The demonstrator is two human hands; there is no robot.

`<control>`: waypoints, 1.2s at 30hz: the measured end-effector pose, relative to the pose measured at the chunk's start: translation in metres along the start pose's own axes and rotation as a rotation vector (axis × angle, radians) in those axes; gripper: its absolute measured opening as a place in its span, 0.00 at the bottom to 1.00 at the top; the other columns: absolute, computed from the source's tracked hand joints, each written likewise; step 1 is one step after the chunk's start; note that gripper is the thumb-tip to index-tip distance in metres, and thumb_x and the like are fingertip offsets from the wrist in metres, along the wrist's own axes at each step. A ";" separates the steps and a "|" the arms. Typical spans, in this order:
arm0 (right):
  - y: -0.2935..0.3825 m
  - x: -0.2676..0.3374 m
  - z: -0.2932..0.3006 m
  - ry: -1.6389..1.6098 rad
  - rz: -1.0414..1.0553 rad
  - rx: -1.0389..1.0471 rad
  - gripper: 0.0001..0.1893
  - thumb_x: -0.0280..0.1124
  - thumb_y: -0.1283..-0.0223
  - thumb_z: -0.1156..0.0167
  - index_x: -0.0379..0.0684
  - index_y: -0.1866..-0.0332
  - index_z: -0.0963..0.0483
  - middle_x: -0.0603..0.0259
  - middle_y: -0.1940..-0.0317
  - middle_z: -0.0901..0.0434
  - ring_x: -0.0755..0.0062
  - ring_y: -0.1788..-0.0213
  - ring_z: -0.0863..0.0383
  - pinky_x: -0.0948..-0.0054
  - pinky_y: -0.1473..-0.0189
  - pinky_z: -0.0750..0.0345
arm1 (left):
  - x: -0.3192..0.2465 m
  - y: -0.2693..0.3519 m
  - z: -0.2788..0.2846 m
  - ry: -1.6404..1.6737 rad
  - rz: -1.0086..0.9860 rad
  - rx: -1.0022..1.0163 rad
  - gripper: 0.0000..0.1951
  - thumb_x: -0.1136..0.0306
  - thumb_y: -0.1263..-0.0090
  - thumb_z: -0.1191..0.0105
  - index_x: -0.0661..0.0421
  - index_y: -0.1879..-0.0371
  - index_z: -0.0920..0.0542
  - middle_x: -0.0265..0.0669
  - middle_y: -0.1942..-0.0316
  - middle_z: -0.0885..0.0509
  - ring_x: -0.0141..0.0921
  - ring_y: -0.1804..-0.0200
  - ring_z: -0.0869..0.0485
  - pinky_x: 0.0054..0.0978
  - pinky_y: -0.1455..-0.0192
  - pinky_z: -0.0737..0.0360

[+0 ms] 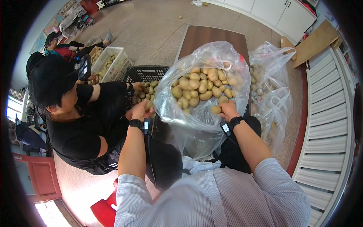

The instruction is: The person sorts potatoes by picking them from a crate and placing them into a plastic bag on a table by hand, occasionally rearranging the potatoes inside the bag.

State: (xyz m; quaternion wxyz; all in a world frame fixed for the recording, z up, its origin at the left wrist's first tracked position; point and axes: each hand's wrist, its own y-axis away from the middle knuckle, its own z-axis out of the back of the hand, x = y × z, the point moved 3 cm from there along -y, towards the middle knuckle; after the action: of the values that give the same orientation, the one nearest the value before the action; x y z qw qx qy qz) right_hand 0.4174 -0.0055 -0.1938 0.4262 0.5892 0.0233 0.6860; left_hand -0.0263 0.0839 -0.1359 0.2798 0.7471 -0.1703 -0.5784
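A large clear plastic bag (170,113) stands open before me, with many potatoes (202,85) heaped inside. My right hand (229,110) is at the bag's near right side, its fingers on a potato (216,109); one more potato lies just above the fingers. To the left, my left hand (141,111) holds a potato (148,105) over the near right part of a black plastic crate (147,69). Smaller potatoes (141,95) lie in that crate, directly beside the bag. Both my wrists carry black straps with small devices.
A co-worker in black (82,122) sits at my left, one hand in the black crate. Beyond stand white crates of potatoes (122,58) and another seated person (61,48). A brown wooden board (212,34) lies under the bag. More filled plastic bags (273,99) and a white radiator (326,142) are at right.
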 end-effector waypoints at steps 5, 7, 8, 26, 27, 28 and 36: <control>-0.030 -0.027 0.013 0.156 0.074 -0.053 0.24 0.29 0.45 0.36 0.40 0.42 0.32 0.51 0.54 0.20 0.54 0.59 0.16 0.56 0.60 0.19 | 0.002 -0.009 -0.011 0.039 0.024 0.026 0.15 0.62 0.23 0.47 0.63 0.50 0.26 0.44 0.57 0.21 0.36 0.62 0.18 0.30 0.71 0.16; -0.022 -0.019 0.014 0.377 0.168 -0.059 0.25 0.32 0.43 0.39 0.37 0.40 0.32 0.45 0.52 0.19 0.47 0.53 0.17 0.56 0.53 0.20 | 0.004 -0.015 -0.003 0.026 0.010 0.000 0.15 0.63 0.23 0.47 0.64 0.49 0.26 0.44 0.56 0.21 0.36 0.62 0.18 0.31 0.71 0.15; -0.015 -0.011 0.016 0.597 0.265 -0.071 0.26 0.35 0.42 0.42 0.34 0.38 0.32 0.39 0.49 0.19 0.40 0.46 0.18 0.56 0.46 0.21 | 0.005 -0.018 0.002 0.014 -0.002 -0.020 0.15 0.64 0.24 0.47 0.64 0.49 0.26 0.45 0.54 0.21 0.37 0.61 0.18 0.31 0.72 0.15; 0.058 0.034 0.027 1.773 0.461 0.516 0.20 0.40 0.53 0.28 0.44 0.54 0.15 0.57 0.52 0.13 0.57 0.48 0.14 0.60 0.51 0.18 | 0.010 -0.047 0.061 -0.061 -0.074 -0.124 0.11 0.72 0.26 0.47 0.66 0.51 0.23 0.47 0.57 0.19 0.40 0.61 0.14 0.32 0.65 0.11; 0.059 0.032 0.025 1.773 0.463 0.517 0.20 0.40 0.53 0.28 0.44 0.54 0.15 0.57 0.52 0.13 0.57 0.48 0.14 0.60 0.51 0.18 | 0.010 -0.049 0.063 -0.081 -0.059 -0.063 0.11 0.71 0.26 0.47 0.66 0.51 0.23 0.46 0.58 0.18 0.39 0.62 0.15 0.33 0.65 0.11; 0.059 0.030 0.023 1.777 0.443 0.537 0.19 0.39 0.52 0.29 0.44 0.54 0.15 0.57 0.52 0.13 0.57 0.49 0.14 0.60 0.51 0.18 | 0.011 -0.050 0.064 -0.081 -0.060 -0.066 0.11 0.71 0.26 0.47 0.66 0.51 0.23 0.46 0.58 0.18 0.39 0.62 0.15 0.33 0.65 0.11; 0.042 0.010 0.017 1.755 0.561 0.620 0.13 0.30 0.52 0.35 0.39 0.59 0.14 0.49 0.55 0.14 0.50 0.49 0.14 0.55 0.51 0.17 | 0.006 -0.015 0.016 0.053 -0.068 -0.155 0.11 0.70 0.30 0.46 0.58 0.51 0.25 0.37 0.62 0.25 0.35 0.65 0.20 0.34 0.65 0.13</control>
State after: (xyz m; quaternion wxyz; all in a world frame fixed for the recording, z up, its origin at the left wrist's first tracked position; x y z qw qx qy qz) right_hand 0.4088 -0.0336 -0.1584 -0.0961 -0.0618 0.3712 0.9215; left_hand -0.0411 0.0892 -0.1524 0.3216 0.7437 -0.0921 -0.5788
